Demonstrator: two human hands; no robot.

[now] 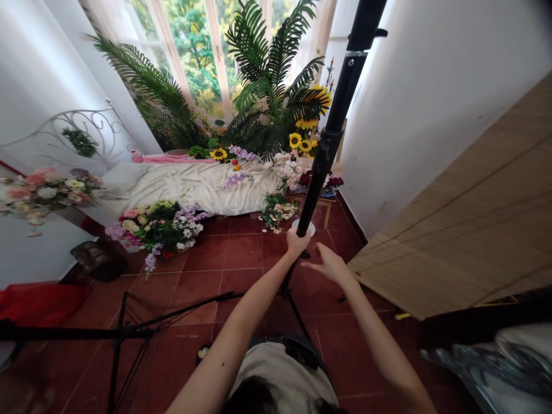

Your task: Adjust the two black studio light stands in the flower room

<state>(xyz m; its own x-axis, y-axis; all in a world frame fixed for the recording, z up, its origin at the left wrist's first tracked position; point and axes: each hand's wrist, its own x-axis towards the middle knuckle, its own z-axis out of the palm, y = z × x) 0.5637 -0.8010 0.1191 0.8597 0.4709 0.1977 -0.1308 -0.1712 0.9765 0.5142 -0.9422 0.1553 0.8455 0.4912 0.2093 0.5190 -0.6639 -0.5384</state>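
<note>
A black telescopic stand pole point(319, 167) rises from the floor and leans toward the upper right, with joint collars and a knob along it. My left hand point(298, 241) is wrapped round its lower section. My right hand point(330, 264) is just right of the pole, apart from it, with thumb and fingers spread and nothing in them. The stand's black legs point(299, 313) spread over the red tiles below my hands. A small black knob shows on the pole between the hands.
Another black stand point(125, 332) lies across the lower left. Ahead are a bed with a cream cover point(194, 187), a flower basket point(159, 227), palm leaves point(267, 75) and a small wooden stool point(326, 213). A beige panel point(470, 207) leans at the right.
</note>
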